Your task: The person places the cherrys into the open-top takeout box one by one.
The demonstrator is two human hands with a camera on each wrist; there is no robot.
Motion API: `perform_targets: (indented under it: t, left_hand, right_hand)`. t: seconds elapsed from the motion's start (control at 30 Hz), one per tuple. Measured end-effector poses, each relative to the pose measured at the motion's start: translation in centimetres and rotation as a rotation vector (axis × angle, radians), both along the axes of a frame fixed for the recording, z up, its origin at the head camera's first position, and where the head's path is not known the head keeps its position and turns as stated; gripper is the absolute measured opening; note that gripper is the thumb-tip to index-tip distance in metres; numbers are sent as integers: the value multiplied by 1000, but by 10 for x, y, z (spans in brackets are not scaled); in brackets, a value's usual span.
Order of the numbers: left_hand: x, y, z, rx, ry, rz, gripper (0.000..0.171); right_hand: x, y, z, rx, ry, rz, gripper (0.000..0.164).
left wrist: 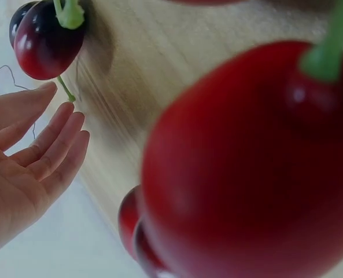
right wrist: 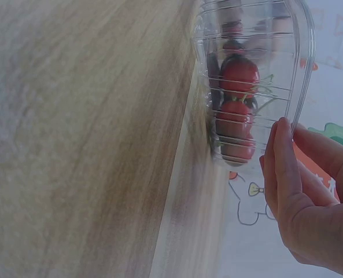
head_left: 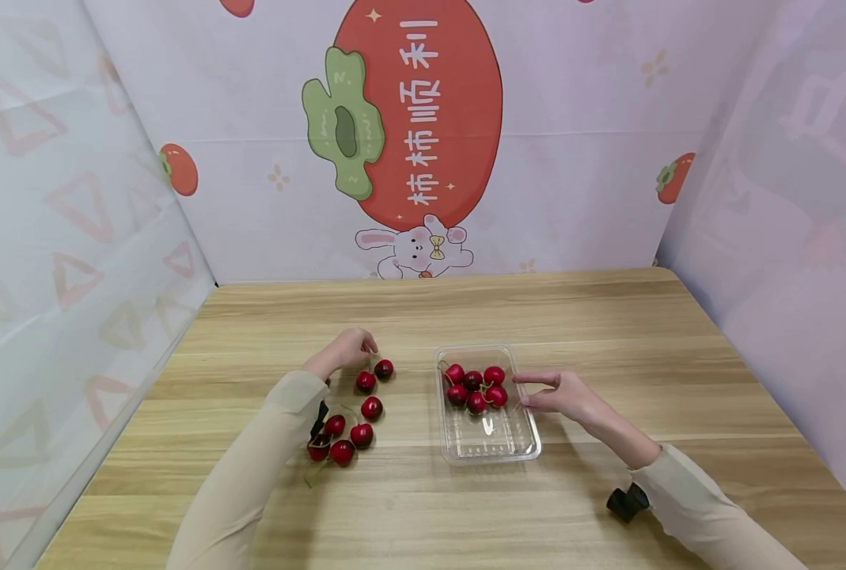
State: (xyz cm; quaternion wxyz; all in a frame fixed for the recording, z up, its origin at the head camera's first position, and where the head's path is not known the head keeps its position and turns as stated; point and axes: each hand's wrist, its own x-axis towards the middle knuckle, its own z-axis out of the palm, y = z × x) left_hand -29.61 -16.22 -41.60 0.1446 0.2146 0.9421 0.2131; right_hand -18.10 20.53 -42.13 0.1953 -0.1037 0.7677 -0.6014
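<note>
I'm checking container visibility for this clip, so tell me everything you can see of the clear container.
The clear container looks like thin plastic: rectangular, with rounded corners, a protruding rim and ribbed walls. It sits upright and open-topped on the wood-grain table. At least six dark red cherries, some with green stems, lie in its far half; the near floor is bare and shows glare. The right hand touches its right side at the rim.

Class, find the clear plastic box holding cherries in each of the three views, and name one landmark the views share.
Head: the clear plastic box sits just right of centre, in the lower half.
Left wrist: not in it.
Right wrist: upper right, with the right hand at its rim.
Shared landmark: the wood-grained table.
</note>
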Motion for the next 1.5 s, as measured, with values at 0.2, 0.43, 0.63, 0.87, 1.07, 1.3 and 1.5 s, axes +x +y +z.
perform_targets:
  t: [0.2, 0.43, 0.63, 0.87, 1.07, 1.3, 1.5]
  left_hand:
    - [-2, 1, -2, -21, -3, 4, 18]
    - [-2, 3, -3, -23, -36, 41, 15]
    - [-25, -4, -30, 11, -53, 9, 9]
    - [-10, 3, -13, -21, -75, 64, 8]
    - [0, 5, -3, -29, -47, 55, 8]
    - [-2, 7, -6, -36, -44, 64, 8]
    - [-4, 6, -8, -39, -34, 47, 7]
  right_hand:
    - [0, 1, 1, 6, 4, 2, 48]
    - [1, 0, 1, 15, 3, 1, 49]
    - [1, 1, 2, 10, 0, 4, 49]
    - [2, 0, 3, 18, -2, -1, 48]
    - [2, -1, 3, 16, 0, 2, 47]
    - [2, 0, 3, 23, -6, -2, 48]
    - [2, 0, 3, 21, -2, 2, 48]
